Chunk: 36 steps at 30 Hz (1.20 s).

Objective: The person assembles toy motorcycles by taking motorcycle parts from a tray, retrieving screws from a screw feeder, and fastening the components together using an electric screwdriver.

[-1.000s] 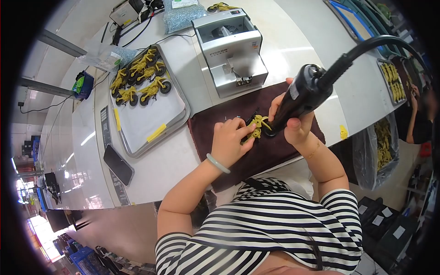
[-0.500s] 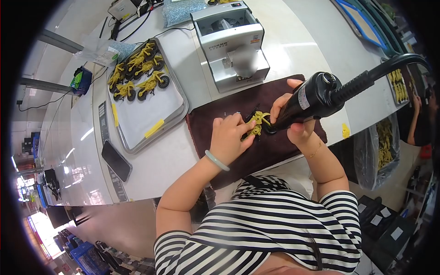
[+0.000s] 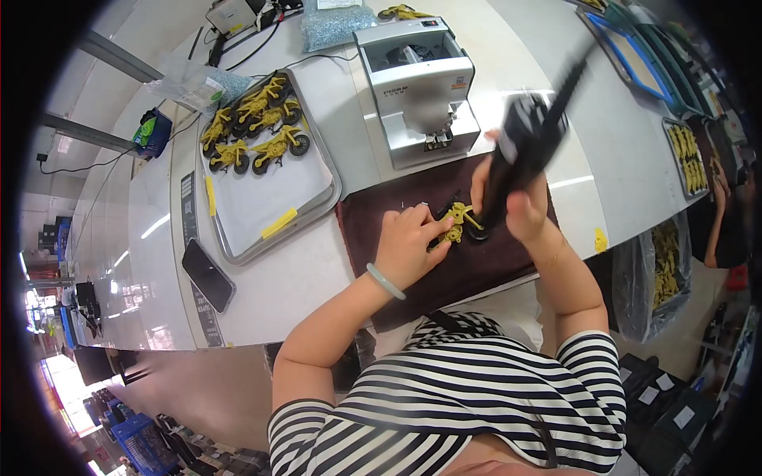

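Observation:
On a dark brown cloth (image 3: 389, 295) lies a yellow toy motorcycle (image 3: 456, 224) with a black wheel. My left hand (image 3: 409, 244) pins it down, the fingers closed on its left side. Wrapped around a black corded electric screwdriver (image 3: 514, 159) is my right hand (image 3: 527, 213). The screwdriver is blurred by motion and tilted, its lower end near the motorcycle's wheel. Whether its tip touches the toy is hidden.
A metal tray (image 3: 332, 197) with several yellow toy motorcycles stands at left, a phone (image 3: 208, 274) beside it. Behind the cloth is a silver screw-feeder machine (image 3: 421, 87). A bag of yellow parts (image 3: 667, 270) sits at right, below the table edge.
The screwdriver has swung more upright, its cable end rising, and has shifted a little right. My left hand still holds the motorcycle on the cloth. The whole view has shifted slightly.

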Each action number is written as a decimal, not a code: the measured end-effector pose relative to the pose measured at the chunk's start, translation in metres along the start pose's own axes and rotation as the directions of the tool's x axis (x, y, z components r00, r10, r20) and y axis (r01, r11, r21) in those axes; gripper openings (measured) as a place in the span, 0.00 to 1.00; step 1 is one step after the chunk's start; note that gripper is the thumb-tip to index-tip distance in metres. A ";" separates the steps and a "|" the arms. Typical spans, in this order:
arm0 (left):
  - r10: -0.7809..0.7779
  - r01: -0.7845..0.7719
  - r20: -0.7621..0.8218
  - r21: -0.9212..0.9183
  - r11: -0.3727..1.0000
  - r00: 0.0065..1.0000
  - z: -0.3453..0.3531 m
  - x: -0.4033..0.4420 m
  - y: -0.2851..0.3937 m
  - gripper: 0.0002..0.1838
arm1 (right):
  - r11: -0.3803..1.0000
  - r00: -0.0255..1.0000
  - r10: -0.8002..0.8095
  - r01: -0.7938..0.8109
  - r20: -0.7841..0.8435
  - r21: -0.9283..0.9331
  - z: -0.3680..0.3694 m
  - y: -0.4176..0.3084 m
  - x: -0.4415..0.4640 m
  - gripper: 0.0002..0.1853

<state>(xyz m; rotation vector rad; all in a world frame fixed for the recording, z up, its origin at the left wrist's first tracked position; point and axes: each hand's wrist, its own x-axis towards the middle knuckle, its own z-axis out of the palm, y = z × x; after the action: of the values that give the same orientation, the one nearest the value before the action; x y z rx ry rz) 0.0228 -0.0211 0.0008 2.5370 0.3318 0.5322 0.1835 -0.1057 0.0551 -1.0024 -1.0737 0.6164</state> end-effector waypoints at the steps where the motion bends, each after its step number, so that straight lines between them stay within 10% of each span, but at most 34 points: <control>1: 0.004 -0.004 -0.008 0.002 1.000 1.000 -0.001 0.001 0.000 0.16 | 1.000 1.000 -0.021 0.021 0.001 -0.003 0.003 -0.006 0.016 0.51; 2: 0.002 -0.002 -0.009 -0.005 1.000 1.000 -0.001 0.000 0.000 0.16 | 0.985 0.992 -0.124 0.118 0.039 0.126 -0.001 -0.005 0.032 0.33; 7: 0.004 -0.001 -0.135 0.020 1.000 0.991 0.001 0.000 -0.002 0.16 | 0.880 0.870 -0.473 0.474 -0.137 -0.023 0.010 0.003 0.106 0.24; 23: -0.040 0.040 -0.064 -0.001 0.999 0.997 -0.001 -0.004 -0.007 0.15 | 0.947 0.943 -0.312 0.319 -0.119 0.042 0.024 0.016 0.102 0.23; 25: -0.055 0.055 -0.069 -0.009 0.998 0.996 0.000 -0.004 -0.009 0.16 | 0.976 0.974 -0.211 0.206 -0.082 -0.066 0.028 0.004 0.074 0.44; 36: -0.067 0.064 -0.088 -0.044 0.997 0.994 0.002 -0.006 -0.010 0.14 | 0.994 0.989 -0.085 0.074 -0.125 -0.086 0.038 0.001 -0.013 0.56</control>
<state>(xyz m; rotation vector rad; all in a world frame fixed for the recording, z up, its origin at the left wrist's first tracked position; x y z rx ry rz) 0.0167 -0.0155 -0.0080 2.4579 0.4306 0.6226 0.1432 -0.1018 0.0533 -1.0505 -1.0260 0.4401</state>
